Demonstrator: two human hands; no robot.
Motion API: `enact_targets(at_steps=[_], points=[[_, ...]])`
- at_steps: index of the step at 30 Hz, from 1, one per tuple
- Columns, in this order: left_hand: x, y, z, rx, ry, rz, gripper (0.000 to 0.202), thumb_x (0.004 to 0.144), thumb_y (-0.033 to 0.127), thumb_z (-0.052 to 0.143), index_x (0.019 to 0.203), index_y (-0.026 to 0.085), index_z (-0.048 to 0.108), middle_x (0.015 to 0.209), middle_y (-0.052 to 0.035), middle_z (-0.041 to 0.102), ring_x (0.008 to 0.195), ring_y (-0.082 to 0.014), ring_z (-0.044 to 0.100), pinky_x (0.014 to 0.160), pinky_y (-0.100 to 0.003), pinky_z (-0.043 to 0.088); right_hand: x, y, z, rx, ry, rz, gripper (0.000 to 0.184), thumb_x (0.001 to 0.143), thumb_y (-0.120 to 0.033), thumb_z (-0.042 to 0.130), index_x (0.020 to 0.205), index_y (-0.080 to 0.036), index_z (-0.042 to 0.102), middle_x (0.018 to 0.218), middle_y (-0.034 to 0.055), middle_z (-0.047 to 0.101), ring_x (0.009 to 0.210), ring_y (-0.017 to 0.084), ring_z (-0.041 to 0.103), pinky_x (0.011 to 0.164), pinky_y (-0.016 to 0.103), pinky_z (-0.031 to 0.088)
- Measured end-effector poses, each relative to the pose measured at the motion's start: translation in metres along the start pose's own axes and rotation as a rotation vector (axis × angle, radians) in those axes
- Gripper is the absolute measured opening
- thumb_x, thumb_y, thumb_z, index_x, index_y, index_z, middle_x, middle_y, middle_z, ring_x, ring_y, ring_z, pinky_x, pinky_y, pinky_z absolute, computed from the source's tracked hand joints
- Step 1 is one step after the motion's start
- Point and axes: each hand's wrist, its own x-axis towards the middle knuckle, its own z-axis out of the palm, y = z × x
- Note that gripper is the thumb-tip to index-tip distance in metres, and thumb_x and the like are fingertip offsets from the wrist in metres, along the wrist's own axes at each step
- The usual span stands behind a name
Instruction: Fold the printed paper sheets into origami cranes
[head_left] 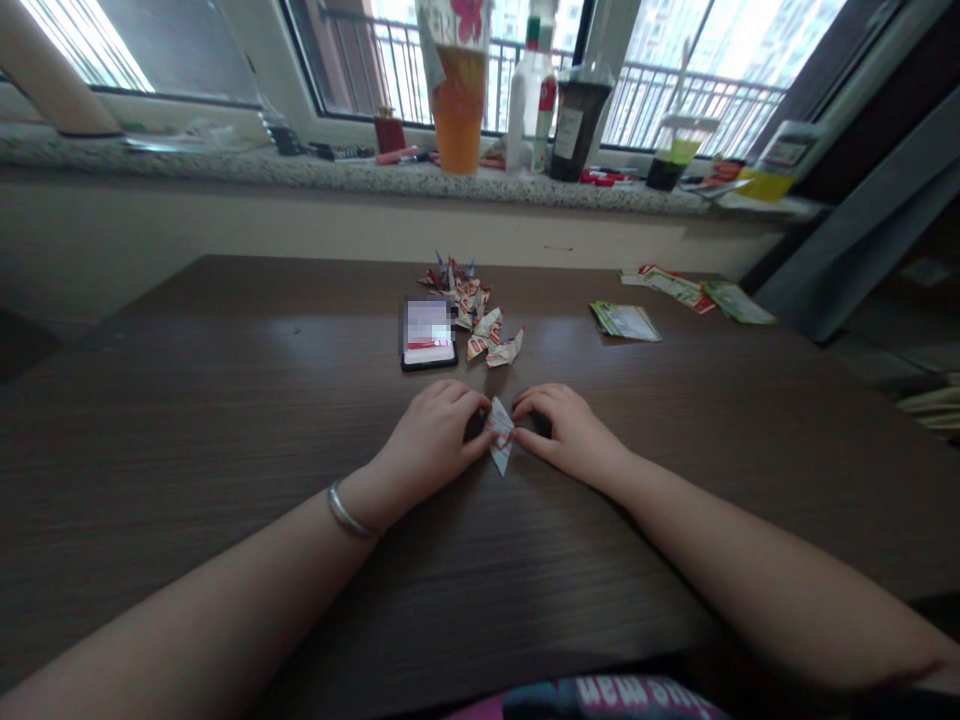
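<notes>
A small folded piece of printed paper (499, 436) lies on the dark wooden table (225, 420) between my two hands. My left hand (431, 435), with a silver bangle at the wrist, pinches the paper's left edge with curled fingers. My right hand (564, 428) presses on its right edge with the fingers bent and closed. Behind them sits a heap of several folded paper shapes (472, 305) beside a phone (427, 335) with a lit screen.
Printed paper sheets (625, 320) and more leaflets (694, 290) lie at the table's far right. On the stone windowsill (300, 172) stand an orange drink cup (459, 100), a bottle (529, 95), a dark cup (576, 125) and small items.
</notes>
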Motion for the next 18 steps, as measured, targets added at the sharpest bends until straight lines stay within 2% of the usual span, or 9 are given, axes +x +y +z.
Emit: enact_targets(at_steps=[5, 9, 18], points=[[0.0006, 0.0004, 0.0017, -0.009, 0.027, -0.055, 0.028, 0.083, 0.042, 0.061, 0.098, 0.018, 0.064, 0.098, -0.0076, 0.063, 0.101, -0.0264, 0.054, 0.095, -0.046, 0.041, 0.0016, 0.0038, 0.0024, -0.018, 0.005, -0.007, 0.024, 0.084, -0.04, 0.064, 0.099, -0.022, 0.066, 0.104, 0.0074, 0.066, 0.105, 0.023, 0.056, 0.093, 0.041, 0.042], [0.0014, 0.0014, 0.0028, -0.044, 0.003, -0.077, 0.028, 0.083, 0.042, 0.061, 0.098, 0.018, 0.064, 0.098, -0.0073, 0.063, 0.1, -0.0257, 0.054, 0.095, -0.045, 0.039, 0.0027, 0.0041, 0.0026, -0.015, 0.014, -0.002, 0.024, 0.085, -0.037, 0.063, 0.102, -0.021, 0.066, 0.104, 0.0074, 0.066, 0.104, 0.023, 0.056, 0.092, 0.041, 0.042], [0.0048, -0.0023, 0.0059, -0.234, 0.016, 0.0, 0.023, 0.082, 0.031, 0.062, 0.099, 0.016, 0.065, 0.095, -0.0054, 0.067, 0.099, -0.0228, 0.055, 0.095, -0.039, 0.041, 0.0036, 0.0103, 0.0043, 0.014, 0.015, 0.006, 0.021, 0.077, -0.03, 0.072, 0.095, -0.02, 0.066, 0.103, 0.0064, 0.067, 0.104, 0.023, 0.056, 0.093, 0.041, 0.042]])
